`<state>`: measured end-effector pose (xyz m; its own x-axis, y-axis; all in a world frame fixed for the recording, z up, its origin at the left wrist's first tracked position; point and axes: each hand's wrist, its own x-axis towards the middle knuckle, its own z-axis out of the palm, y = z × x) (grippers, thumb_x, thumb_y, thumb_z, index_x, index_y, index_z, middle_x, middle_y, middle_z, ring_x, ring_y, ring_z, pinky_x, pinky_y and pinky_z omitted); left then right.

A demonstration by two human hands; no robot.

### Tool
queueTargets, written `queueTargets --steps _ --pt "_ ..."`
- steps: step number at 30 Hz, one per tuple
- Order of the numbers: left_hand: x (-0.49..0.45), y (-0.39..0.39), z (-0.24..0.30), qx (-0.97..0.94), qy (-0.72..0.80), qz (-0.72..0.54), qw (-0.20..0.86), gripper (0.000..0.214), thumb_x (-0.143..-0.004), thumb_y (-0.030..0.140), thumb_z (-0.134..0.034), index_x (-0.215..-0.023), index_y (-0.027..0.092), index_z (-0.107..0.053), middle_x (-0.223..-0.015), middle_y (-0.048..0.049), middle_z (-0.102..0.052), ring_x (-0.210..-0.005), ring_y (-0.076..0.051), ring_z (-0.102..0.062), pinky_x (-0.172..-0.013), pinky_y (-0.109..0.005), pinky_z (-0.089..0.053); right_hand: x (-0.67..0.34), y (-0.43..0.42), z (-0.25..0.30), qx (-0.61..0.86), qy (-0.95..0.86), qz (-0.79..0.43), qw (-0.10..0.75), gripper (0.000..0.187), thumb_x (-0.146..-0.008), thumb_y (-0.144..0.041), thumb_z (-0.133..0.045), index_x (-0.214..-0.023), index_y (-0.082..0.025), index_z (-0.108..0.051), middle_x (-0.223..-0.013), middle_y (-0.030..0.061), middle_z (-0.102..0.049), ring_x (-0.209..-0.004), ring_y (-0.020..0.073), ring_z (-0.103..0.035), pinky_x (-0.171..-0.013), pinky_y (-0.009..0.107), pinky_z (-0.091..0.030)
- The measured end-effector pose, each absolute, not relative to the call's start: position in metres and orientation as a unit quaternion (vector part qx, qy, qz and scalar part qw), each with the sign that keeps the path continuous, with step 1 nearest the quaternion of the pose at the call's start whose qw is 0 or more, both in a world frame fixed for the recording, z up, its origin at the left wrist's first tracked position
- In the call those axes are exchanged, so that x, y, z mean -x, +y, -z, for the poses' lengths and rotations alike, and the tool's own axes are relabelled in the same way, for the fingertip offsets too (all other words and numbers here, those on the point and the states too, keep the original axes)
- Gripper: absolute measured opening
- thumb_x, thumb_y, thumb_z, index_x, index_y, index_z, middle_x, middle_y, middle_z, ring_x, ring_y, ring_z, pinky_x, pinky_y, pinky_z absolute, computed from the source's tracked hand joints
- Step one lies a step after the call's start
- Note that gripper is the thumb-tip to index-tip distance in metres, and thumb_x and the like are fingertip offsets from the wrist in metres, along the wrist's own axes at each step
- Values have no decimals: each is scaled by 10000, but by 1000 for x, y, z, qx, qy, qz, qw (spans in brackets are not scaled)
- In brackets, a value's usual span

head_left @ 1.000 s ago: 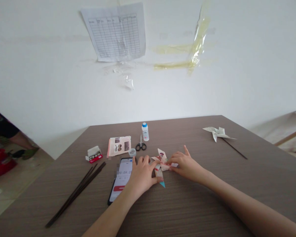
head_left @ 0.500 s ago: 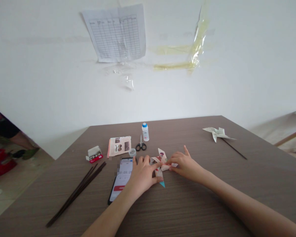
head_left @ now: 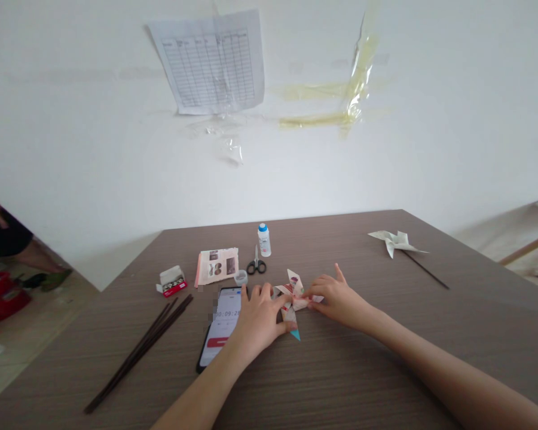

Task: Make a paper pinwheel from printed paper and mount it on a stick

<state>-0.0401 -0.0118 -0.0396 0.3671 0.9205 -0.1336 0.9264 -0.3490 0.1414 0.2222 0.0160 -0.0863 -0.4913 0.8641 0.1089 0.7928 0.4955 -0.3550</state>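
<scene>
A folded paper pinwheel (head_left: pixel 300 303) of printed paper with one blue tip lies flat on the table between my hands. My left hand (head_left: pixel 262 310) has its thumb and index finger on the pinwheel's left and near blades, holding it down. With fingertips pinched, my right hand (head_left: pixel 332 295) grips the right blade, its little finger raised. My fingers hide part of the folds. Just left of my left hand lies a phone (head_left: pixel 219 331) with a running timer, partly covered by that hand.
Behind my hands stand a glue bottle (head_left: pixel 264 240), scissors (head_left: pixel 256 265), a small clear cup (head_left: pixel 241 277) and printed paper sheets (head_left: pixel 217 266). To the left are a small open box (head_left: pixel 173 282) and dark sticks (head_left: pixel 143 349). A pinwheel on a stick (head_left: pixel 397 242) lies far right.
My hands and the paper pinwheel stay almost in place. At the far left edge, another person's arm has shifted slightly.
</scene>
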Motion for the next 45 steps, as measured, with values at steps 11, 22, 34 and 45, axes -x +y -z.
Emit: queueTargets --steps 11,22,34,45 --pt "42 -10 38 -815 569 7 109 735 -1064 556 -1062 -1762 465 -849 -1714 -166 -780 -1626 -532 -707 -1503 -918 -386 -219 13 79 501 -846 -134 125 249 -1224 -271 -798 -1321 -334 -1019 -1327 110 -987 -1454 387 -876 -1574 882 -255" --pt "42 -10 42 -823 560 0 97 680 -1066 567 -1050 -1708 423 -879 -1674 -172 -784 -1589 -519 -711 -1480 -909 -409 -221 14 79 501 -845 -134 133 238 -1222 -278 -803 -1291 -340 -1022 -1309 107 -987 -1439 393 -881 -1578 879 -252" --pt "39 -11 37 -816 569 30 99 759 -1110 553 -1018 -1829 511 -780 -1738 -155 -760 -1648 -508 -688 -1507 -891 -389 -228 18 84 482 -853 -132 151 269 -1239 -339 -751 -1276 -330 -1018 -1262 119 -981 -1397 380 -873 -1564 869 -289" --pt "37 -11 29 -820 562 59 94 714 -1143 596 -971 -1827 566 -768 -1733 -150 -770 -1665 -509 -694 -1522 -906 -364 -227 18 85 489 -849 -133 150 239 -1210 -310 -805 -1309 -339 -1021 -1299 103 -998 -1424 385 -887 -1577 851 -280"
